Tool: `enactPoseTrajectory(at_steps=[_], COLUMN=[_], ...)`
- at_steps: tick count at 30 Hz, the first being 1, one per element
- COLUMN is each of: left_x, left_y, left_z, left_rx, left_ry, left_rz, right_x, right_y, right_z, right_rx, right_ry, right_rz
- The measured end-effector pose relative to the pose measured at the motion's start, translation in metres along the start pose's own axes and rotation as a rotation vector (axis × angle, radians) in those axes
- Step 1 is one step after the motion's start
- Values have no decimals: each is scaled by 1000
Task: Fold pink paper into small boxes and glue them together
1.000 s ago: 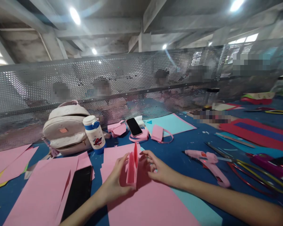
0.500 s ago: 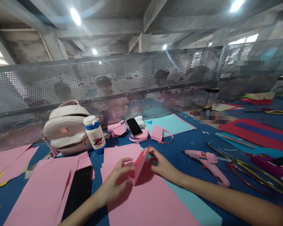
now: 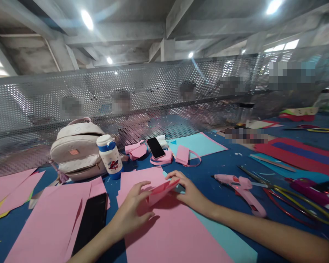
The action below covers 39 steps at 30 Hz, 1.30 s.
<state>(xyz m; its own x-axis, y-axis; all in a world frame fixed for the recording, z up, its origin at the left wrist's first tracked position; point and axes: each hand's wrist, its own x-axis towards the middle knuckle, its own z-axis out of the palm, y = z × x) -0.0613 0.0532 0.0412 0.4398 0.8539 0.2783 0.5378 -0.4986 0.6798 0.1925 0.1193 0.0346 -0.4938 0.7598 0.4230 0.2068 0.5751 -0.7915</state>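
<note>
A folded piece of pink paper (image 3: pixel 163 193) is held low over a stack of pink sheets (image 3: pixel 181 233). My right hand (image 3: pixel 190 193) grips its right end, thumb below and fingers above. At the other end my left hand (image 3: pixel 134 208) is open, index finger and thumb spread apart around the paper's left edge; whether a finger touches it is hard to see. Behind the hands lie small pink paper bags, one with a looped strap (image 3: pixel 183 156). A light blue sheet (image 3: pixel 227 237) shows under the pink stack's right side.
Right of my hands lie a pink glue gun (image 3: pixel 242 184), scissors (image 3: pixel 298 201) and a purple glue gun (image 3: pixel 315 191). On the left are a black phone (image 3: pixel 90 223), pink sheets (image 3: pixel 49 219), a white backpack (image 3: pixel 78 153) and a bottle (image 3: pixel 109 157). A perforated metal screen (image 3: pixel 153 91) stands behind.
The folded pink paper has tipped from nearly upright to a low, flatter slant. My right fingers have lowered slightly with it, and my left hand has shifted a little.
</note>
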Motion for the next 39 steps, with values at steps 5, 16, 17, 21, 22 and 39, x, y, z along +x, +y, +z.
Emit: enactPoseTrajectory(at_steps=[5,16,17,21,22,39], left_x=[4,2,3,4,4,4], left_y=[1,4,6,7,6,-8], left_z=[-4,-5,-6,-9,-9,-7], left_rx=[11,35,37,55,61,56], left_ry=[46,61,56,48,49,148], left_rz=[-11,-41,-40,-44,-44,52], right_x=[-3,-4,-4,-3,-2,-2], right_y=[-5,-6,-5,-4,-4,-9], right_z=[1,-2,-1,-2,-2,-4], right_rx=[20,-27,-27,-54,-64,-94], right_ry=[-6,-91,-89,-75,-75,-67], right_rz=[-34,-39,-39,-27,-24,-43])
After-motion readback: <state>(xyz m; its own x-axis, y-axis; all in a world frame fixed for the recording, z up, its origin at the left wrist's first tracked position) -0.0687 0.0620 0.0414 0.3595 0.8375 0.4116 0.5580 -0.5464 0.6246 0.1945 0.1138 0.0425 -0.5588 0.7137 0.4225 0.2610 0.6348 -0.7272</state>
